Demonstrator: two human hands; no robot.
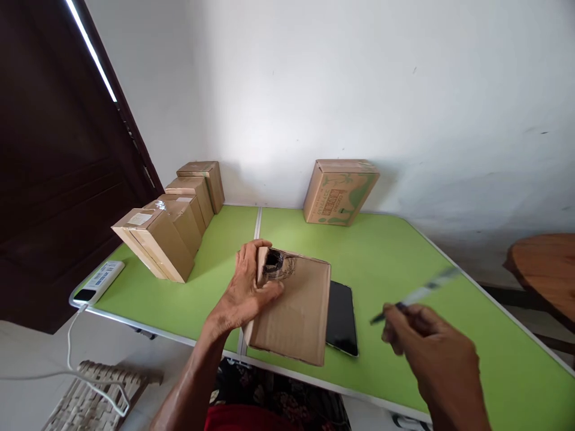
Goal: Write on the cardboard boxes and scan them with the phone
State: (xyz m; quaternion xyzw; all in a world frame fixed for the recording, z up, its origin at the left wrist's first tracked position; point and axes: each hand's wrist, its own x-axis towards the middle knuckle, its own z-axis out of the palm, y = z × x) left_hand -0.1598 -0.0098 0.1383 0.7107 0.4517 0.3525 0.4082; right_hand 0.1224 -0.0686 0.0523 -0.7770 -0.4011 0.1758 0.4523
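Note:
A flat brown cardboard box (296,311) lies on the green table (395,263) near its front edge, with black scribble on its far left corner. My left hand (247,290) grips the box's left side, thumb on top. My right hand (431,353) is to the right of the box, above the table, with its fingers closed round a pen (417,294) that is blurred by motion and points toward the box. A black phone (342,317) lies flat on the table, partly under the box's right edge.
Several taped cardboard boxes (173,221) stand in a row at the table's back left. A printed box (339,191) leans on the white wall. A white charger (99,280) with a cable sits at the left corner. A wooden table (545,269) stands at right.

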